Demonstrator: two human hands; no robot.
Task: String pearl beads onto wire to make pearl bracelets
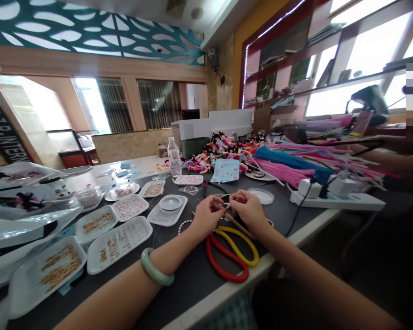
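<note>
My left hand (210, 213) and my right hand (247, 209) meet over the dark mat, fingertips pinched around something small and pale that I cannot make out. Below them lies a pair of scissors with one red handle (223, 263) and one yellow handle (241, 245); the blades are mostly hidden. A strand of pearl-like beads (183, 224) curves out beside my left wrist. A pale stick-like thing (239, 224) shows under my right hand. Left of my hands, a white tray (153, 215) holds a round clear lid (170, 203).
White trays of gold-coloured pieces (15, 293) and pale beads (130, 207) stand at left. A water bottle (174, 158) stands behind, near piled dolls (220, 149). Pink and blue pipe cleaners (289, 162) and a power strip (347, 200) lie right. Another person's arm (382, 160) shows far right.
</note>
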